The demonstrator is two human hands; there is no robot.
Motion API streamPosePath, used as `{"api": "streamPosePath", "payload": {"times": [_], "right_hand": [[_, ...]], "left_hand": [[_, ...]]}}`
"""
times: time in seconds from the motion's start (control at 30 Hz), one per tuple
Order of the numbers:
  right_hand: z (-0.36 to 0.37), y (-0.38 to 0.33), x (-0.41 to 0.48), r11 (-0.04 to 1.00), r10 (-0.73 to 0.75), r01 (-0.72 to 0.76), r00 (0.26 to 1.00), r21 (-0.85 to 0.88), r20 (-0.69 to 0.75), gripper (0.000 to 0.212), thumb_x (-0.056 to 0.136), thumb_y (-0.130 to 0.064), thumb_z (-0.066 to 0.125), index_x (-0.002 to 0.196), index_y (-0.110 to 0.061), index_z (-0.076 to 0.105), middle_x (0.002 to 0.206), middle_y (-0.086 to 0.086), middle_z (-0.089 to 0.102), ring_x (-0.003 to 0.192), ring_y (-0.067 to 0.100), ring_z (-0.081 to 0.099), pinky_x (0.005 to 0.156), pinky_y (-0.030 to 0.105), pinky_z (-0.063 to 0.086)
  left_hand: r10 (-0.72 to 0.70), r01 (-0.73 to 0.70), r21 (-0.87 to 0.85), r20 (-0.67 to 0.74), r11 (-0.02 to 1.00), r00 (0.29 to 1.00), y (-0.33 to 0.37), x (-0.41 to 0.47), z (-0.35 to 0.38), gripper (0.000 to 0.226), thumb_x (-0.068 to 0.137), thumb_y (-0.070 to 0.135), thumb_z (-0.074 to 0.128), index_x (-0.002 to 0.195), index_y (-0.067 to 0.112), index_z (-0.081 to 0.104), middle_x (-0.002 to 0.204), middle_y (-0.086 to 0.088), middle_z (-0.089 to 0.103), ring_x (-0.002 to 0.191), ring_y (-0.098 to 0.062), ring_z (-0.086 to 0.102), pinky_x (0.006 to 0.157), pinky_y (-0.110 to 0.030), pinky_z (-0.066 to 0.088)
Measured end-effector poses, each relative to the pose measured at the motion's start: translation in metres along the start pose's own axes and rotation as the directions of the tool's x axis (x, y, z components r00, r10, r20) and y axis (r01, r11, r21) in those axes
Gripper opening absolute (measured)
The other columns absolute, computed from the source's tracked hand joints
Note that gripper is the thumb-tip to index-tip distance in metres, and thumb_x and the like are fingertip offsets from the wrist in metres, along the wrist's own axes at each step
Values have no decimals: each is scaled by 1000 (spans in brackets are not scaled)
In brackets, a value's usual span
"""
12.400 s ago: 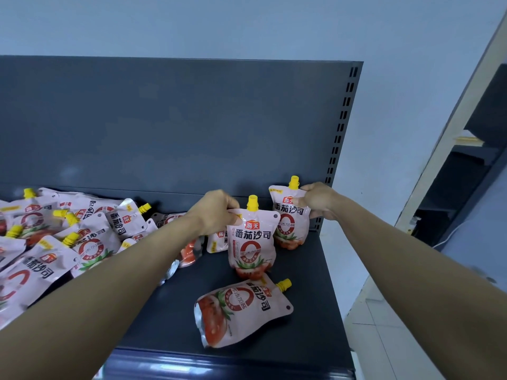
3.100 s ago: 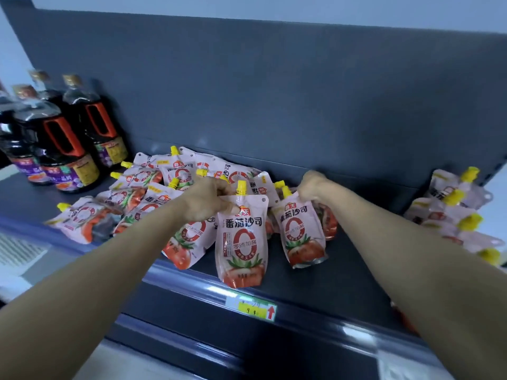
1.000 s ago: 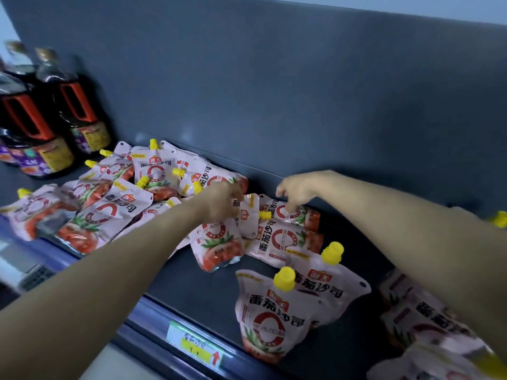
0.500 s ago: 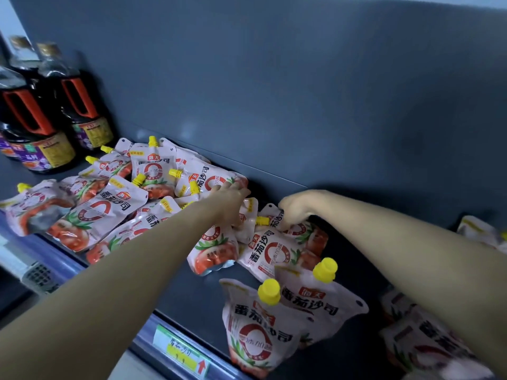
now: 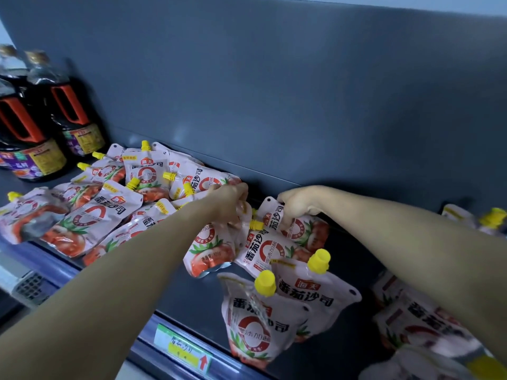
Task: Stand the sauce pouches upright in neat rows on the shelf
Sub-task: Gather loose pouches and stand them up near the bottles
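Two sauce pouches are being gripped at their top edges, probably so each can be lifted and set on its base. The left hand is being closed on one hanging pouch; the right hand is being pinched on the corner of a tilted pouch just beside it. Both are being held near the shelf's back panel, right of the jumbled pile. Pale pink film, tomato print and yellow spouts are being shown. Two standing pouches are being kept at the front.
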State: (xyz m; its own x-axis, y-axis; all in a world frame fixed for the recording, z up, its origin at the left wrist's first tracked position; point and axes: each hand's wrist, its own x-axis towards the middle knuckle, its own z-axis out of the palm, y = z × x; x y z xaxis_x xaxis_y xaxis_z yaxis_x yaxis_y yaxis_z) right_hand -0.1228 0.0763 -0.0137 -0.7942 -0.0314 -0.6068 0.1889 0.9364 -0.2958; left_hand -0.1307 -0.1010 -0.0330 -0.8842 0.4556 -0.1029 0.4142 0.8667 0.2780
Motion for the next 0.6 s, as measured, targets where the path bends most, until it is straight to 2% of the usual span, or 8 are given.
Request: {"api": "streamPosePath", "payload": {"times": [0.07,0.13,0.23,0.33,0.37,0.43,0.5,0.6], "right_hand": [[-6,4,-2,993,-19,23,999,116,-38,29,79,8,68,101,-4,55,98,16,63,88,30,65,83,50,54],[-14,10,-7,986,-28,44,995,162,-96,20,79,10,67,81,-6,55,79,11,59,72,24,60,70,35,54],[-20,19,-22,977,-21,58,984,207,-178,15,81,5,66,81,-8,57,69,7,56,58,17,52,46,14,44],[-25,28,-36,948,-2,83,967,307,-254,8,82,-2,65,88,-7,65,77,7,60,59,15,52,48,19,37],[-27,31,-41,941,13,88,956,327,-294,4,82,-4,66,84,-8,64,75,6,57,59,16,49,49,21,32],[-33,37,-49,924,50,96,929,370,-367,8,83,-6,66,76,-7,62,69,1,53,61,14,45,49,21,28],[-39,42,-57,906,85,109,899,408,-429,12,85,-4,65,78,-12,60,63,-2,49,54,10,40,46,18,27],[-46,51,-65,923,114,82,875,376,-471,13,85,0,63,91,-10,58,71,6,53,54,12,43,48,21,29]], "left_hand": [[3,-4,-75,-10,997,1000,-1,1,-3,46,73,8,70,114,15,50,99,-2,54,94,-25,51,76,-28,34],[1,-4,-101,-34,995,999,-2,1,-6,43,74,9,66,116,15,55,108,-6,60,101,-27,56,83,-30,43],[-32,19,-220,-56,975,998,-5,3,-13,37,74,9,68,111,9,63,97,-5,62,91,-22,58,82,-33,49],[-26,-11,-340,-105,940,994,-6,5,-27,21,71,7,73,91,2,68,79,-8,62,74,-18,52,73,-34,51],[-20,-31,-363,-136,931,991,-6,5,-33,11,70,7,74,78,4,67,72,-7,60,69,-18,50,66,-30,49],[-24,-54,-412,-182,910,983,-5,5,-43,24,70,7,75,57,15,57,57,-4,52,56,-16,42,48,-14,38],[-37,-79,-485,-225,871,974,-4,7,-51,26,71,6,75,57,16,56,53,0,48,53,-13,39,41,-9,32],[-44,-109,-588,-240,802,970,-2,9,-57,23,72,4,74,60,14,58,56,-2,51,56,-14,43,48,-13,38]]}}
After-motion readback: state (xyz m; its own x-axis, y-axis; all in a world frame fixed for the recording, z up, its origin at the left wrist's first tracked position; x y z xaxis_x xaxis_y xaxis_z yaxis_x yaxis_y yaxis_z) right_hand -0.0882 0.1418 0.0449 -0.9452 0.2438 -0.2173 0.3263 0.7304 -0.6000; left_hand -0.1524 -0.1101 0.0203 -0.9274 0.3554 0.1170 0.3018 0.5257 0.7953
